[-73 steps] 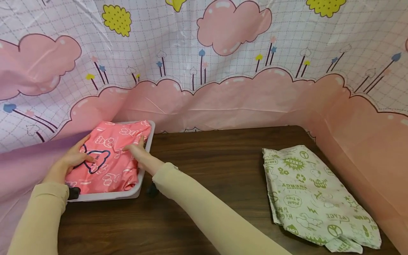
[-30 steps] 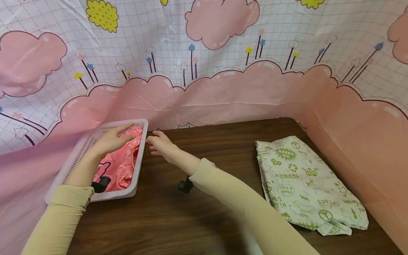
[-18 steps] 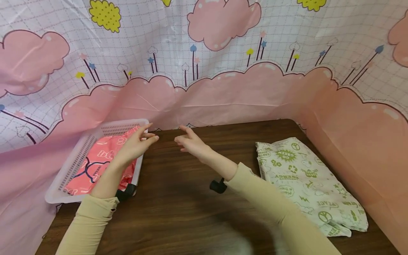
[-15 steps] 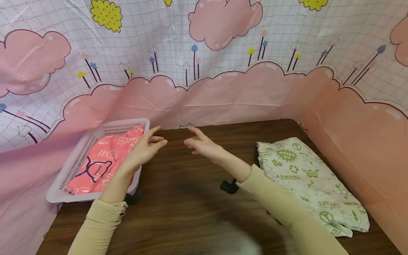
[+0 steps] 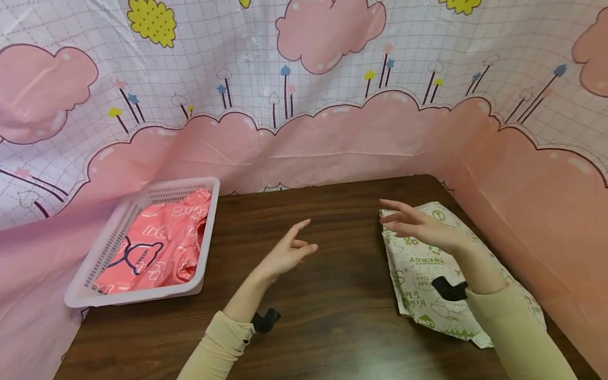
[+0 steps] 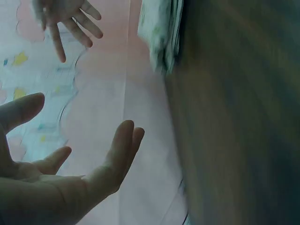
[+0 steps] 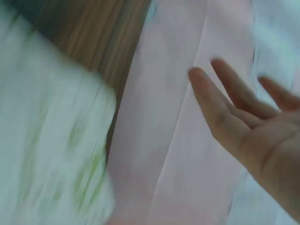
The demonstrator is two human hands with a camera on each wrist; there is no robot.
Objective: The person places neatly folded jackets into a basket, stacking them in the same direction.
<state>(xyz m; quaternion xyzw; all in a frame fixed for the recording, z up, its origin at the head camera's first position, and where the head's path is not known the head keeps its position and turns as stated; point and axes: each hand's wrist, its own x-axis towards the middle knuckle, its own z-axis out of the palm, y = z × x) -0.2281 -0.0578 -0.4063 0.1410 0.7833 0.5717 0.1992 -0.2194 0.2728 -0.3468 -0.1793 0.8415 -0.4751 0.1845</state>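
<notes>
Folded pink cloth [image 5: 157, 245] with white bear outlines, which looks like a garment, lies inside the white plastic basket [image 5: 212, 221] on the left. Over the middle of the table hovers my left hand [image 5: 283, 256], fingers loosely spread and holding nothing. My right hand [image 5: 427, 229] is above the far part of a folded white cloth [image 5: 423, 295] with green print, which lies at the right. Its fingers are extended and hold nothing; in the right wrist view they stand apart from the blurred cloth [image 7: 51, 136]. Hand and forearm hide part of the printed cloth.
A dark wooden table [image 5: 328, 285] spans the space between basket and cloth. Behind and along the sides hangs a curtain [image 5: 332, 137] with pink clouds, close to the table's far edge. A black wrist camera mount [image 5: 266, 320] sits below each hand.
Both hands have left the pink cloth in the basket and moved right. The left is now over mid-table, the right over the green-printed cloth. Neither cloth has moved noticeably in the last second.
</notes>
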